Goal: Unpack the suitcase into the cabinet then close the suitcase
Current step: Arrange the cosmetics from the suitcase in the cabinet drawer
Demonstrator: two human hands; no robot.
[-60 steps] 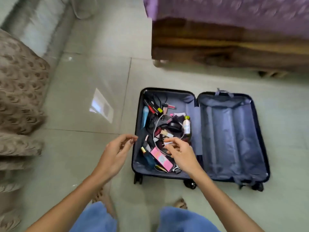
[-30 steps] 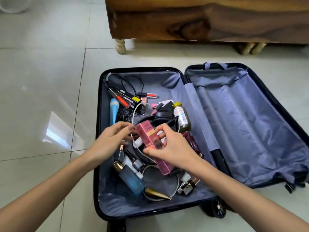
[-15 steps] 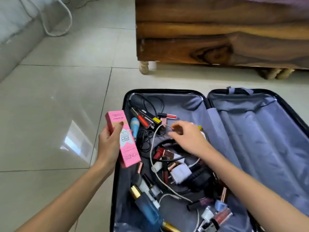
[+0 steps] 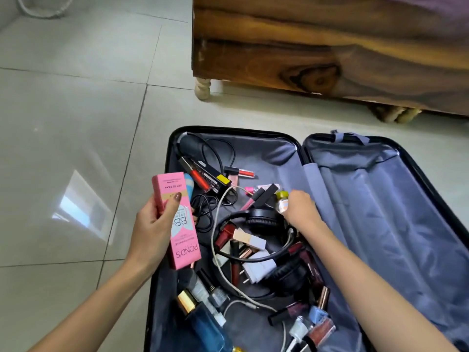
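Note:
A black suitcase (image 4: 418, 174) lies open on the floor, its grey-lined right half bare. The left half holds several cosmetics, cables, black headphones (image 4: 261, 219), a white charger (image 4: 258, 269) and a blue perfume bottle (image 4: 208, 329). My left hand (image 4: 152, 229) grips a pink cream box (image 4: 177, 219) above the suitcase's left edge. My right hand (image 4: 300, 209) reaches into the pile and closes around a small bottle with a yellow-green cap (image 4: 281, 200).
A dark wooden bed frame (image 4: 330, 47) on turned legs stands just behind the suitcase. Shiny pale floor tiles (image 4: 71, 123) spread to the left. A white cable loop (image 4: 43, 8) lies at the top left.
The pink box passed from my right hand to my left and came out to the left. My right hand moved to the small capped bottle. The view came closer.

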